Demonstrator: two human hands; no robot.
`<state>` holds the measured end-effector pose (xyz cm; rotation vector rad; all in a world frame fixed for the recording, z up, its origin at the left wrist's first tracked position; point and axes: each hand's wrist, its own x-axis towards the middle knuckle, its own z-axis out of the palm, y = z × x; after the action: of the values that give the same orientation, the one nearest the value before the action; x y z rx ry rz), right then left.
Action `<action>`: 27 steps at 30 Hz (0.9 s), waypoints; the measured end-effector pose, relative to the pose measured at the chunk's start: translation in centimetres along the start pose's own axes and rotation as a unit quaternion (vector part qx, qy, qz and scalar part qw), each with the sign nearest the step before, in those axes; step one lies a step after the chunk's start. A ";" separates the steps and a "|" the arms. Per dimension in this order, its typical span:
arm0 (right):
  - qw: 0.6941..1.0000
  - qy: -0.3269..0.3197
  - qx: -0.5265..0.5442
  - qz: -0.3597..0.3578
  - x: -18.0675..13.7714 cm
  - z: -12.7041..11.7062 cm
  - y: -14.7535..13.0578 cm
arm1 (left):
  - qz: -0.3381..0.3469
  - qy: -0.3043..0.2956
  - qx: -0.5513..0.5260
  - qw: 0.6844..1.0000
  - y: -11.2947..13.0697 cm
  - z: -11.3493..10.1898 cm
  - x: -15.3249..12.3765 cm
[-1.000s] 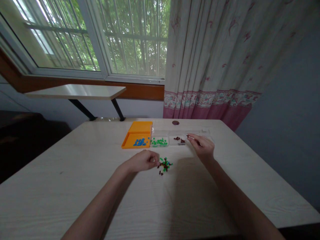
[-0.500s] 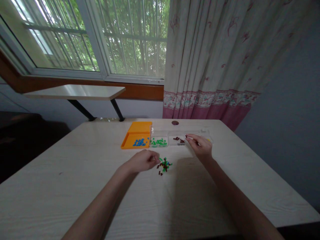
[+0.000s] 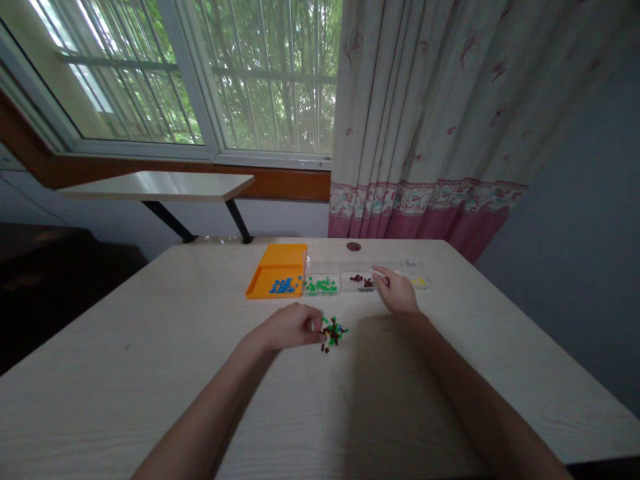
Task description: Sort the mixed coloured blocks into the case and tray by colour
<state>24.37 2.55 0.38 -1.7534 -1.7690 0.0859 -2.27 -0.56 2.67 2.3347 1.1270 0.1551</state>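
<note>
My left hand (image 3: 293, 327) is at the left edge of a small mixed pile (image 3: 335, 331) of brown, green and a few blue pieces. Its thumb and fingers are curled together; whatever lies between the tips is too small to make out. Over the clear box with brown pieces (image 3: 368, 283) hovers my right hand (image 3: 399, 291), thumb and index finger apart, with nothing visible between them. Green pieces (image 3: 321, 285) lie in the clear compartment to the left of that box.
An orange case (image 3: 279, 255) stands open at the left of the boxes, with blue pieces (image 3: 284, 286) inside. Yellow pieces (image 3: 417, 282) show right of my right hand. Farther back are a round brown disc (image 3: 353, 247) on the table and a raised shelf (image 3: 160, 185).
The small brown piece in my right fingertips is gone from them, and those fingers have parted. My left hand has moved slightly down onto the pile's left edge.
</note>
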 end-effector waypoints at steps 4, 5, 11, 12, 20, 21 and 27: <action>1.000 -0.001 0.010 0.008 -0.4 -0.3 0.3 | -0.009 -0.008 0.021 1.000 0.2 0.0 0.1; 1.000 0.000 0.013 0.011 -0.5 -0.4 0.3 | -0.011 -0.007 0.025 1.000 0.1 0.0 0.0; 0.998 -0.033 0.047 -0.035 -1.7 0.2 -1.0 | -0.019 0.054 -0.006 0.998 -0.5 0.0 0.3; 0.995 -0.047 0.058 -0.063 -2.2 0.4 -1.7 | -0.015 0.078 -0.037 0.996 -0.5 0.1 0.4; 0.964 -0.085 0.076 -0.241 -5.6 0.5 -6.7 | 0.055 0.127 -0.358 0.924 0.1 2.4 2.1; 0.965 -0.080 0.073 -0.239 -5.7 0.5 -6.9 | 0.055 0.117 -0.378 0.917 0.1 2.6 2.2; 0.964 -0.071 0.072 -0.247 -5.3 0.3 -6.6 | 0.059 0.108 -0.432 0.894 -0.2 2.7 2.5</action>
<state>17.97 -2.89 1.15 -1.1889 -2.1941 0.1276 0.07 0.25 -0.01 1.5898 0.7693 0.8029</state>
